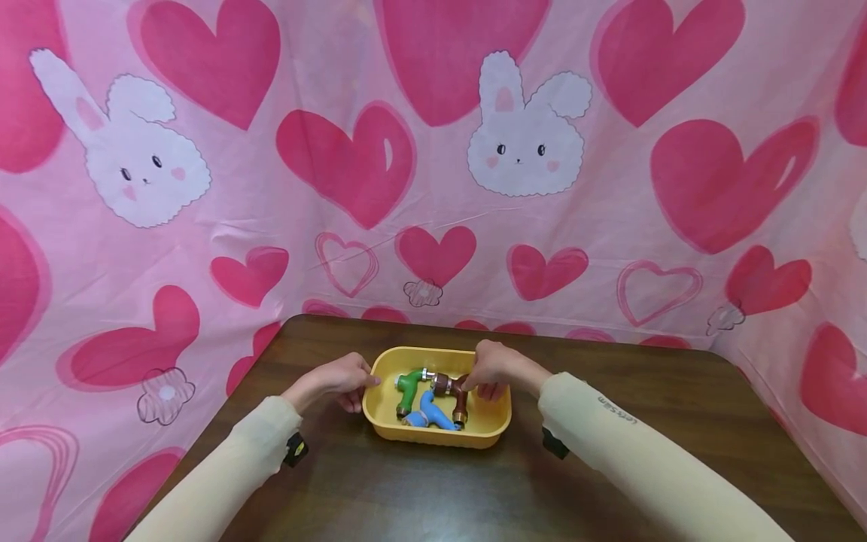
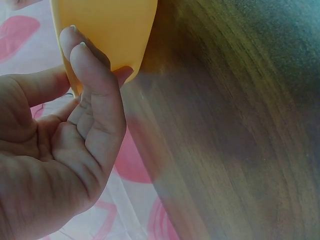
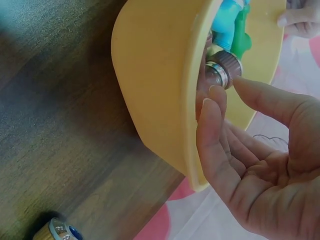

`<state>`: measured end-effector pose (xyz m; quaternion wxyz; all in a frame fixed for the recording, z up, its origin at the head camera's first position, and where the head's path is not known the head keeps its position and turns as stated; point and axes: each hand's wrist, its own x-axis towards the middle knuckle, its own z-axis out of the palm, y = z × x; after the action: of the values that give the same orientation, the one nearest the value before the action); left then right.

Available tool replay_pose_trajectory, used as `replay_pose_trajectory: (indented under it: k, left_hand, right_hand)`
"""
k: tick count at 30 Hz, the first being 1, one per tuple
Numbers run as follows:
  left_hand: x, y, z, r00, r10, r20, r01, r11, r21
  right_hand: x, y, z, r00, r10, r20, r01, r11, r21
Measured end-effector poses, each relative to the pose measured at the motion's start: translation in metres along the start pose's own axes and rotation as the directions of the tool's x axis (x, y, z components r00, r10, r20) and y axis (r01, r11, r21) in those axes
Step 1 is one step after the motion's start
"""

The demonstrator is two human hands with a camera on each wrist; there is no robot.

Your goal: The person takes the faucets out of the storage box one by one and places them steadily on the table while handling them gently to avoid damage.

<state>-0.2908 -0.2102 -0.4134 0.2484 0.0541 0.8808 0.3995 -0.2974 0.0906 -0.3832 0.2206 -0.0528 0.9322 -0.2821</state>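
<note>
A yellow plastic tray (image 1: 433,436) stands on the table with three toy-like taps in it: a green tap (image 1: 408,388), a brown tap (image 1: 460,406) and a blue tap (image 1: 433,412). My left hand (image 1: 345,380) grips the tray's left rim, thumb inside and fingers against the outer wall, as the left wrist view shows. Over the tray's right side reaches my right hand (image 1: 494,369). Its thumb and fingertips pinch at the brown tap, whose ribbed brown end (image 3: 229,69) shows beside the thumb in the right wrist view.
The dark wooden table (image 1: 420,497) spreads around the tray. Behind it hangs a pink cloth (image 1: 433,211) with hearts and rabbits. At the lower left of the right wrist view, a round gold-and-blue end of something (image 3: 60,231) is partly cut off.
</note>
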Motion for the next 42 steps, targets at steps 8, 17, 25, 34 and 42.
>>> replay_pose_trajectory:
  k: [8,17,25,34,42]
  left_hand:
    - [0.0,0.001,0.0,1.0,0.008,-0.005,-0.008,1.0,0.0]
    - [-0.004,0.002,-0.001,1.0,-0.003,0.001,0.003,1.0,0.009]
    - [-0.005,0.001,-0.001,1.0,-0.002,0.003,0.002,1.0,0.007]
    - [-0.005,0.001,-0.002,1.0,0.002,0.006,-0.002,1.0,0.011]
    - [-0.003,0.0,-0.001,1.0,0.001,-0.001,-0.001,1.0,0.01]
  right_hand:
    - [0.005,-0.001,0.008,1.0,0.019,0.018,-0.018,1.0,-0.02]
    - [0.003,-0.002,0.017,0.999,0.037,0.032,-0.036,0.999,-0.022]
    - [0.002,-0.002,0.024,0.998,0.047,0.034,-0.046,0.998,-0.033]
    - [0.002,-0.002,0.028,0.998,0.037,0.045,-0.036,0.999,-0.034]
    - [0.002,-0.003,0.029,0.999,0.033,0.035,-0.031,0.998,-0.059]
